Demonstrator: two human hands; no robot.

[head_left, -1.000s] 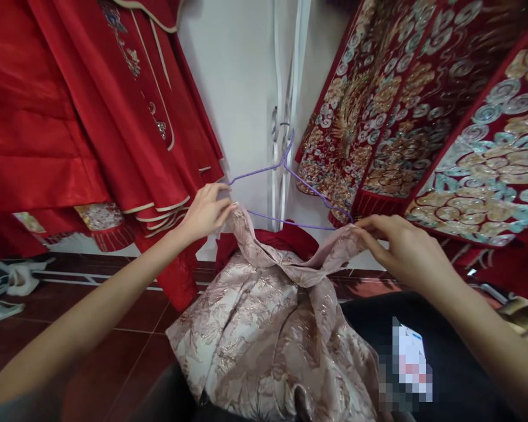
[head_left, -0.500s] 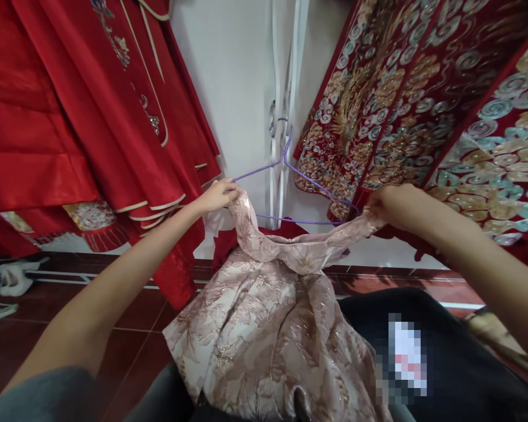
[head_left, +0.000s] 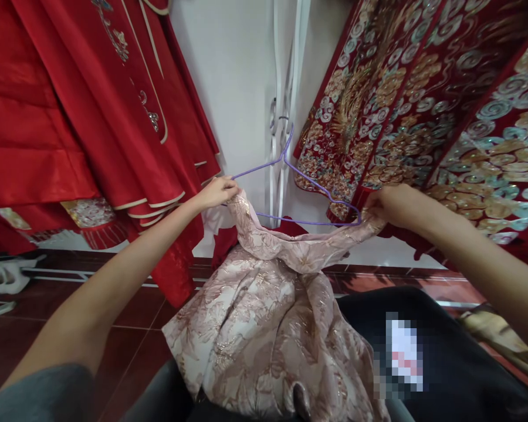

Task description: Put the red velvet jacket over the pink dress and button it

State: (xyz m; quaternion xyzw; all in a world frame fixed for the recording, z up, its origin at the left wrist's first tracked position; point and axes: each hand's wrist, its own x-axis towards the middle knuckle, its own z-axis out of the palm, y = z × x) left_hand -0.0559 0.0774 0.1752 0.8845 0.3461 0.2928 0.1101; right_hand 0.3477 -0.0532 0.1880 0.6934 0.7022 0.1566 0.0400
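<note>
A pale pink brocade dress [head_left: 255, 322] with metallic gold floral patterns lies across my lap, its wide neckline stretched between both hands. My left hand [head_left: 217, 192] pinches the left shoulder strap together with the end of a purple wire hanger [head_left: 310, 183]. With fingers closed, my right hand [head_left: 400, 208] grips the other strap, just beyond the hanger's right corner. The hanger stands upright behind the neckline, its hook pointing up. Its right end shows bare beside the strap, and my right fingertips are partly hidden.
Red garments [head_left: 127, 117] hang at the left, and heavily embroidered dark red ones [head_left: 391, 105] at the right. Between them stand white rack poles [head_left: 279, 76] before a white wall. A black surface [head_left: 449, 351] is at the lower right; white shoes [head_left: 11, 275] sit at the left.
The hanger's right corner now shows more fully beside the right strap. Both hands keep their hold on the dress, nearly in the same place.
</note>
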